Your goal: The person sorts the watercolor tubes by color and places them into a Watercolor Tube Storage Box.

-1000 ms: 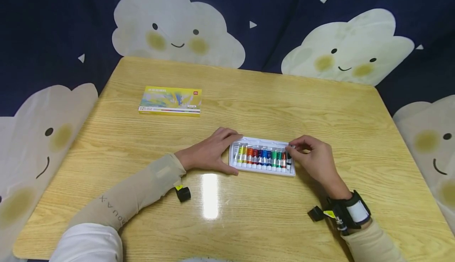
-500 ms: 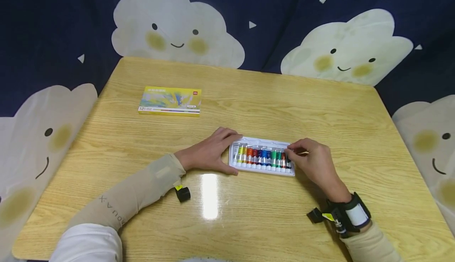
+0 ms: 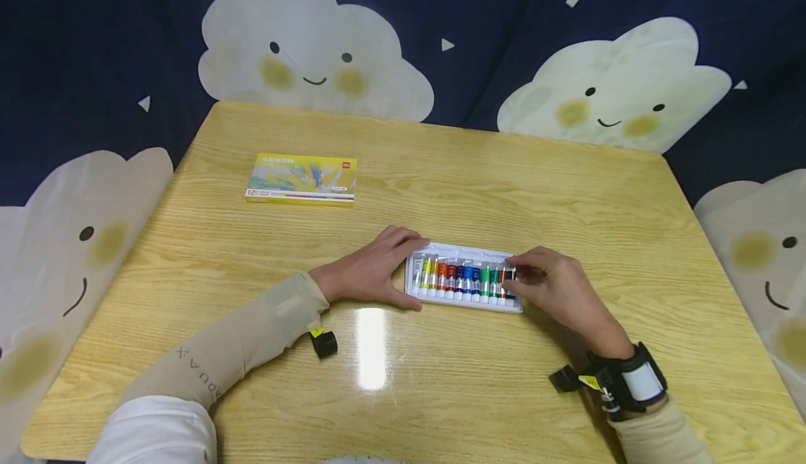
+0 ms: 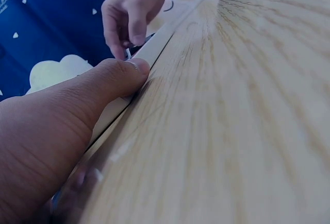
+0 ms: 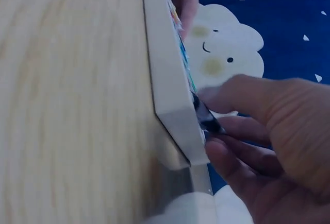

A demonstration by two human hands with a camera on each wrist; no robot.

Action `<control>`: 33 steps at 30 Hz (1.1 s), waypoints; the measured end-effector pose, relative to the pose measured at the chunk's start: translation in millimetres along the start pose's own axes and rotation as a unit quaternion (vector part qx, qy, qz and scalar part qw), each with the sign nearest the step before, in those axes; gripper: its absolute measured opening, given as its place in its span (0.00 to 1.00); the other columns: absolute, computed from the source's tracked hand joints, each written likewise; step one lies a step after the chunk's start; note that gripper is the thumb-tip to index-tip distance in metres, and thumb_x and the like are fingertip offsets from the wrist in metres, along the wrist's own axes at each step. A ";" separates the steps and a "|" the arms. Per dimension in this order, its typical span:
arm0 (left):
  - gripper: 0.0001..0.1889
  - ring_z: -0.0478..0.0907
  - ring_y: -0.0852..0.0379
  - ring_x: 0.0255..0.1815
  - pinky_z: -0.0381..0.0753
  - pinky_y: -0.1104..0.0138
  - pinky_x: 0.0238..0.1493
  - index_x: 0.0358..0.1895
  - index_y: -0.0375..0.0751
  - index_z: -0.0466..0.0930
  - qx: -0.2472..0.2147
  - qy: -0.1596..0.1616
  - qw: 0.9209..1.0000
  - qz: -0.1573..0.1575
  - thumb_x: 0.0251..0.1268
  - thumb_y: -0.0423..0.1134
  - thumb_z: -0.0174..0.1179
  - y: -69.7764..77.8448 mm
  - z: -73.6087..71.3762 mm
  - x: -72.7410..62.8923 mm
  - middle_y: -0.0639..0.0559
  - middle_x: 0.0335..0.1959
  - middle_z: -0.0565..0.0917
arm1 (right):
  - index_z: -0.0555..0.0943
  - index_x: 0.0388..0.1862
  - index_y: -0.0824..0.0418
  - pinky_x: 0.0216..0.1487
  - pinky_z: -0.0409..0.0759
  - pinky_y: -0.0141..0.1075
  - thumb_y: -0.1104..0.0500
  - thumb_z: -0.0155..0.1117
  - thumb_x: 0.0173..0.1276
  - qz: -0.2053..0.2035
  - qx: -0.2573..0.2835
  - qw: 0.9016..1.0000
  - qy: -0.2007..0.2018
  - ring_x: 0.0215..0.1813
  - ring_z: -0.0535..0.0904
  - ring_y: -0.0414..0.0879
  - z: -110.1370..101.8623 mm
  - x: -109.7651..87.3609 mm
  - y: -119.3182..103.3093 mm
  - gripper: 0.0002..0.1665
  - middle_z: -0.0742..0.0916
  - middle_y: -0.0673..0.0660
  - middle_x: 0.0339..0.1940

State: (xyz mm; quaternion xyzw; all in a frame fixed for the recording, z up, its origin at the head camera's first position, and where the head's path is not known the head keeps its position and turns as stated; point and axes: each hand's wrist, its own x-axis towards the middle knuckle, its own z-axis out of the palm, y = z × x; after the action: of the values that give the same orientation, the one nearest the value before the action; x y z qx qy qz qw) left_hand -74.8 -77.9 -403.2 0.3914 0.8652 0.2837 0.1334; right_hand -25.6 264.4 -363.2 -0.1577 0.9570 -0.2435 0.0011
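Observation:
A white plastic tray [image 3: 469,250] on the table holds a row of small paint tubes [image 3: 467,280] running from white and yellow to black. My left hand [image 3: 371,270] grips the tray's left end, its thumb on the near side and fingers at the far corner. At the other end my right hand [image 3: 557,289] pinches the black paint tube [image 5: 207,119] between thumb and fingers. In the right wrist view that tube slants, one end rising past the tray's edge. The right fingers partly hide it in the head view.
A yellow cardboard paint box [image 3: 302,180] lies farther back on the left of the wooden table [image 3: 441,380]. Behind the table hangs a dark blue cloth [image 3: 472,2] with cloud prints. A white rounded edge shows at the bottom of the head view.
My right thumb has shifted down from the tube's far end toward its middle, and the right wrist has moved slightly right. The left hand and tray have stayed put.

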 end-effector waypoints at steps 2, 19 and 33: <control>0.59 0.60 0.52 0.76 0.68 0.55 0.78 0.83 0.46 0.56 0.000 0.000 1.000 0.000 0.52 0.71 0.72 -0.1 0.0 -0.1 0.49 0.78 0.63 | 0.89 0.54 0.59 0.41 0.83 0.31 0.56 0.83 0.58 0.006 0.011 1.000 -0.029 0.42 0.84 0.43 -3.1 -0.4 3.1 0.25 0.89 0.53 0.43; 0.59 0.59 0.52 0.77 0.67 0.54 0.79 0.83 0.46 0.56 -0.002 -0.002 1.000 -0.004 0.52 0.71 0.72 -0.3 0.3 -0.2 0.50 0.78 0.63 | 0.85 0.62 0.58 0.41 0.80 0.30 0.54 0.83 0.57 -0.010 0.033 0.997 -0.066 0.43 0.80 0.43 -6.3 -0.9 6.5 0.33 0.85 0.54 0.46; 0.59 0.59 0.52 0.77 0.68 0.54 0.78 0.83 0.46 0.56 0.000 0.001 1.000 0.000 0.52 0.71 0.72 -0.2 -0.1 -0.4 0.49 0.78 0.63 | 0.73 0.74 0.60 0.38 0.75 0.30 0.54 0.80 0.61 0.040 0.115 0.986 -0.112 0.39 0.77 0.42 -4.1 4.3 27.6 0.44 0.83 0.57 0.45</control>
State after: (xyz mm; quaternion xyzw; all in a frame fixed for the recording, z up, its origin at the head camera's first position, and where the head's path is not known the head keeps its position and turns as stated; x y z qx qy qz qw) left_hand -74.7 -78.3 -403.3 0.3909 0.8653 0.2844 0.1323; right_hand -38.3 287.9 -372.2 -0.1439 0.9222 -0.3323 0.1357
